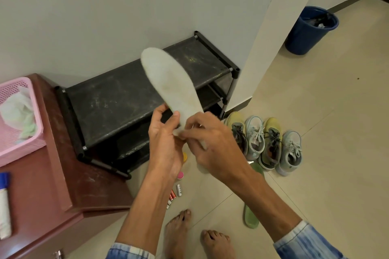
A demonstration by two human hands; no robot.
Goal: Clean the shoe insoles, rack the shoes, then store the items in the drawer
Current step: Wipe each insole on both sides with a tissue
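A pale white insole [170, 82] stands upright in front of me, toe end up. My left hand [166, 139] grips its heel end from the left, thumb on the face. My right hand [208, 145] pinches the same heel end from the right, with a small pale wad between its fingertips; what the wad is I cannot tell. Behind the insole stands a black shoe rack [117, 103] with nothing on its top shelf. Several sneakers, yellow [271, 143] and light blue [291, 153], line the floor to its right. A green insole [251, 214] lies on the tiles.
A brown drawer cabinet [63, 174] at left carries a pink basket [25, 147] with cloth and a blue-capped bottle [4, 195]. Batteries [174, 193] and small coloured caps [181, 174] lie on the floor by my bare feet [179, 235]. A blue bin [309, 29] stands far right.
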